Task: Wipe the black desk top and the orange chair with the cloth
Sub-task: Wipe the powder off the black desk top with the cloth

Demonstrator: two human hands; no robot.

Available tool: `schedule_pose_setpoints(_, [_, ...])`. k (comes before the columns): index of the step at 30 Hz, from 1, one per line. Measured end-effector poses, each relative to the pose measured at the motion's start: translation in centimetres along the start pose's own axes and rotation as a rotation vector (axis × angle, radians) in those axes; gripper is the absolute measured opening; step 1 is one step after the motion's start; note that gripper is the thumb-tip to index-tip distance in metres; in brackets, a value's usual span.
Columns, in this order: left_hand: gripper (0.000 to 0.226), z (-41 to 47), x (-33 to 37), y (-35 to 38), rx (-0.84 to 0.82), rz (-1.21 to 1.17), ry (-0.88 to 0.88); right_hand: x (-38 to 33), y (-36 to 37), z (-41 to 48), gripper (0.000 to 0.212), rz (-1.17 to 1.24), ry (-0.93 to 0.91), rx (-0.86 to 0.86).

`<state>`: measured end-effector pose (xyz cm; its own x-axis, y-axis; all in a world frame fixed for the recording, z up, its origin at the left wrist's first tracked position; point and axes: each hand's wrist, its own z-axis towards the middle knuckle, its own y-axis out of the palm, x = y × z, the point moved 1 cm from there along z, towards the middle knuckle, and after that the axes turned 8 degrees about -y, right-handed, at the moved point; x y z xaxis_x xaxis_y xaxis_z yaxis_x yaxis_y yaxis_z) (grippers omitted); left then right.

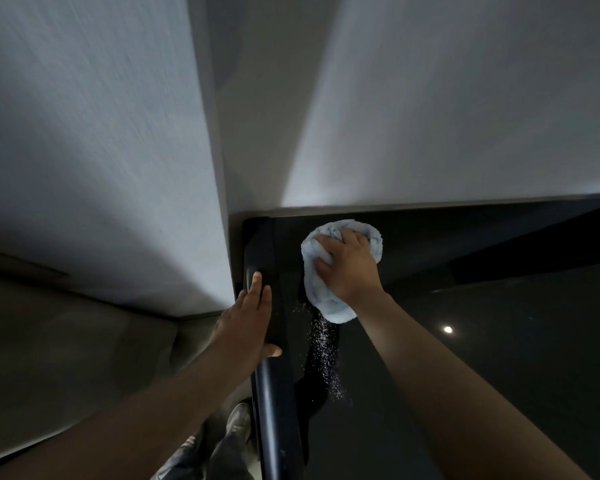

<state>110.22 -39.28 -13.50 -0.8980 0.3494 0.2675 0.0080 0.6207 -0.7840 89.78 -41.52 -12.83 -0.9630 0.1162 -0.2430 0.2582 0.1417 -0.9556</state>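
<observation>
A right hand [349,268] grips a fluffy pale-blue cloth [326,303] near the glossy black bench's [499,341] far left corner. The left hand [246,320] lies flat, fingers straight, on its rounded edge [274,393]. White specks [323,344] just beside the cloth call for firm, overlapping strokes.

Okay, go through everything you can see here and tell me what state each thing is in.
cloth: bunched up, pressed onto the desk near its back left corner
right hand: on top of the cloth, fingers curled into it
left hand: flat, fingers straight, resting on the desk's left edge
black desk top: glossy, not yet clean
white specks: scattered in a trail just below the cloth
</observation>
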Motion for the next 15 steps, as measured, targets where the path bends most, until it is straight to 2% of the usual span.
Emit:
schedule_pose_setpoints(5, [0.107, 0.0, 0.2, 0.0, -0.001, 0.040, -0.009, 0.0, 0.2, -1.9, 0.035, 0.019, -0.013, 0.034])
schedule_pose_setpoints(8, [0.107, 0.1, 0.1, 0.0, 0.000, 0.049, -0.011, 0.0, 0.4, -2.7, 0.049, 0.038, 0.002, 0.063])
schedule_pose_setpoints(12, [0.106, -0.1, 0.1, -0.1, 0.015, 0.066, -0.006, 0.0, 0.5, -3.7, 0.035, 0.018, 0.026, 0.035])
schedule_pose_setpoints(15, [0.106, -0.2, 0.2, -0.1, 0.017, 0.074, -0.004, -0.2, 0.6, -4.6, 0.041, 0.025, 0.041, 0.048])
